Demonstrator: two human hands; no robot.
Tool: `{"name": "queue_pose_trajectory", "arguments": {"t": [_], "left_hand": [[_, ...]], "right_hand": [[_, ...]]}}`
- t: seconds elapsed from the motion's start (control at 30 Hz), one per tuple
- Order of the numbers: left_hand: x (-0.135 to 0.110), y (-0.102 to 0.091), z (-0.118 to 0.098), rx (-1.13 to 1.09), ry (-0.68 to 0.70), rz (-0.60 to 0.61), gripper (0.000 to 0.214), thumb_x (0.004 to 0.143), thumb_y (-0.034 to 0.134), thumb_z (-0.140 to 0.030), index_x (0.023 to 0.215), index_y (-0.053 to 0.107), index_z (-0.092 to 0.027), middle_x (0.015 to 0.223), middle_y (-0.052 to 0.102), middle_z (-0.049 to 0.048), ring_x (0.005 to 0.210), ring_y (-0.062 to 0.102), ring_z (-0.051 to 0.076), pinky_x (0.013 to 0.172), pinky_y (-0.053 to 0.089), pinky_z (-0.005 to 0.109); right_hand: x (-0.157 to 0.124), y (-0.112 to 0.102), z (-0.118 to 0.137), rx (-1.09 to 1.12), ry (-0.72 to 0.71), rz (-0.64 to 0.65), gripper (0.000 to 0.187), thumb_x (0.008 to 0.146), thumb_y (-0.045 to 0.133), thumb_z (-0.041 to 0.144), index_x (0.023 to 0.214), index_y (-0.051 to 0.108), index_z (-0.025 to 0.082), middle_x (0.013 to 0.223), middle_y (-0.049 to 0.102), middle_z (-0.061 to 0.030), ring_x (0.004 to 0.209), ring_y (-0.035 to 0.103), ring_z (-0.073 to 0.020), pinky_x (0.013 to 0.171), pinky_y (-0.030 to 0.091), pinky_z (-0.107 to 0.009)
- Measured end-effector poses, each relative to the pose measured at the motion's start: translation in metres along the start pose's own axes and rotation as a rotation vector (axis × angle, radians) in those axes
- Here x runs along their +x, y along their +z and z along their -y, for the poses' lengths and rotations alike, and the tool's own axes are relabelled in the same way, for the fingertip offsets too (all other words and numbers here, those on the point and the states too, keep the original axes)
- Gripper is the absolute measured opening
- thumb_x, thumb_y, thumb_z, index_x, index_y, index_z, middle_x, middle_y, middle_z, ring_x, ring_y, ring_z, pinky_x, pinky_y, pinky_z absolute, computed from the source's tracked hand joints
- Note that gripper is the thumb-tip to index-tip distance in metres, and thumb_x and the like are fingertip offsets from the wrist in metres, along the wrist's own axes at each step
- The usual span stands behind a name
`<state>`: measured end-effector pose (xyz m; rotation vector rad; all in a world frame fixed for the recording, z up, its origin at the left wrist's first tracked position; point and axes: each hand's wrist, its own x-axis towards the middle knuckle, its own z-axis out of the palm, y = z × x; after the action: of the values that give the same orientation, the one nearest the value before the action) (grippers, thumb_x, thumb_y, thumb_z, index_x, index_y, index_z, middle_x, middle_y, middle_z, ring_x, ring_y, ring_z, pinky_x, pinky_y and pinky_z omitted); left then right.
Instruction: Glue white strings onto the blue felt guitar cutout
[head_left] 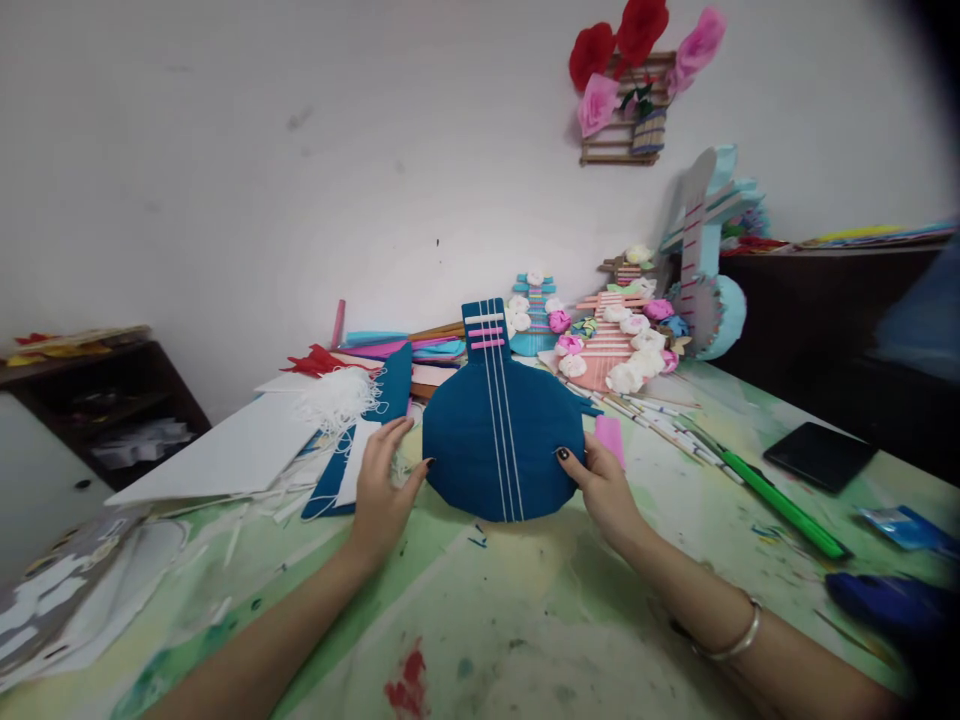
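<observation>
A dark blue craft guitar (465, 430) stands tilted up in front of me, with white strings down its middle and white and pink bars across its neck. My right hand (606, 488) pinches its right edge, the thumb in front and the fingers partly hidden behind. My left hand (384, 490) is at the left edge, thumb and fingers spread apart. The left thumb tip just overlaps the edge, while the other fingers stay outside it. Behind the left hand lie a dark blue sheet (396, 385), a white piece (355, 465) and a tangle of white string (341, 400).
Decorated craft guitars (534, 310) with paper flowers stand at the wall. To the right lie rolled paper sticks (675, 435), a green cutter-like tool (784, 502) and a black tablet-like slab (821, 456). White board (225, 450) covers the left side of the paint-stained table (480, 620).
</observation>
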<state>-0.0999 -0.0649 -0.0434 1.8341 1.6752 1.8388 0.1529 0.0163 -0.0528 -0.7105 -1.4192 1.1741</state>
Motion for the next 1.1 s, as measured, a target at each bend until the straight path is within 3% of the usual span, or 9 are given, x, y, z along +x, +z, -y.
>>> {"name": "queue_pose_trajectory", "arguments": {"t": [0.07,0.17,0.3,0.43,0.67,0.77,0.87,0.97,1.1], "left_hand": [[-0.001,0.004,-0.014,0.223,0.328,-0.070,0.023,0.082,0.064,-0.022,0.105,0.065,-0.023,0.110,0.060,0.0078,0.107,0.053,0.025,0.094,0.043,0.044],[-0.001,0.022,-0.043,0.301,0.627,0.118,0.014,0.083,0.062,-0.017,0.097,0.066,-0.021,0.096,0.063,0.0058,0.093,0.052,0.021,0.087,0.044,0.041],[0.010,0.062,-0.072,0.377,0.674,0.244,0.022,0.086,0.060,-0.028,0.103,0.063,-0.015,0.095,0.063,0.0090,0.092,0.049,0.023,0.083,0.044,0.042],[0.022,0.090,-0.079,0.490,0.712,0.364,0.020,0.091,0.050,-0.028,0.087,0.063,-0.013,0.088,0.062,0.0090,0.089,0.046,0.023,0.080,0.043,0.039],[0.037,0.091,-0.084,0.597,0.878,0.559,0.021,0.090,0.042,-0.011,0.075,0.056,-0.015,0.073,0.056,0.0050,0.079,0.044,0.021,0.070,0.038,0.034],[0.047,0.087,-0.090,0.583,0.896,0.658,0.021,0.087,0.043,-0.005,0.072,0.054,-0.016,0.068,0.056,0.0036,0.076,0.044,0.020,0.065,0.036,0.032],[0.052,0.085,-0.097,0.471,0.869,0.672,0.023,0.086,0.041,-0.002,0.072,0.055,-0.015,0.069,0.058,0.0038,0.073,0.046,0.018,0.065,0.038,0.031],[0.052,0.081,-0.102,0.231,0.747,0.564,0.022,0.089,0.042,-0.007,0.077,0.058,-0.014,0.073,0.062,0.0042,0.074,0.051,0.016,0.066,0.043,0.028],[0.051,0.067,-0.107,0.001,0.481,0.379,0.011,0.085,0.056,-0.011,0.081,0.065,-0.017,0.078,0.068,0.0021,0.074,0.060,0.013,0.067,0.047,0.025]], "right_hand": [[-0.001,0.002,-0.002,-0.032,-0.025,-0.012,0.032,0.079,0.062,0.042,0.101,0.059,0.020,0.099,0.069,-0.0074,0.086,0.062,-0.0239,0.078,0.049,-0.038],[-0.003,0.003,-0.005,-0.084,-0.062,-0.011,0.028,0.082,0.059,0.040,0.102,0.058,0.020,0.096,0.067,-0.0064,0.084,0.060,-0.0224,0.077,0.049,-0.036],[-0.005,0.003,-0.006,-0.174,-0.108,-0.019,0.025,0.083,0.057,0.036,0.101,0.057,0.019,0.090,0.065,-0.0044,0.083,0.057,-0.0215,0.074,0.046,-0.033],[-0.006,0.002,-0.004,-0.262,-0.172,-0.022,0.018,0.086,0.053,0.033,0.098,0.055,0.019,0.088,0.063,-0.0031,0.081,0.055,-0.0202,0.073,0.043,-0.031],[-0.007,0.001,-0.001,-0.359,-0.237,-0.030,0.012,0.087,0.051,0.033,0.087,0.050,0.021,0.076,0.056,0.0003,0.070,0.050,-0.0177,0.064,0.040,-0.029],[-0.007,0.002,0.000,-0.395,-0.245,-0.028,0.010,0.086,0.051,0.031,0.087,0.050,0.021,0.076,0.056,0.0004,0.070,0.049,-0.0176,0.064,0.039,-0.029],[-0.008,0.003,0.003,-0.428,-0.254,-0.022,0.008,0.086,0.051,0.028,0.088,0.050,0.020,0.074,0.055,0.0004,0.068,0.049,-0.0176,0.064,0.039,-0.029],[-0.010,0.004,0.006,-0.453,-0.253,-0.008,0.010,0.087,0.050,0.027,0.092,0.052,0.020,0.074,0.057,-0.0003,0.067,0.050,-0.0176,0.062,0.038,-0.029],[-0.010,0.004,0.008,-0.447,-0.234,0.000,0.018,0.088,0.050,0.029,0.102,0.054,0.019,0.079,0.062,-0.0025,0.067,0.053,-0.0178,0.061,0.041,-0.029]]}}
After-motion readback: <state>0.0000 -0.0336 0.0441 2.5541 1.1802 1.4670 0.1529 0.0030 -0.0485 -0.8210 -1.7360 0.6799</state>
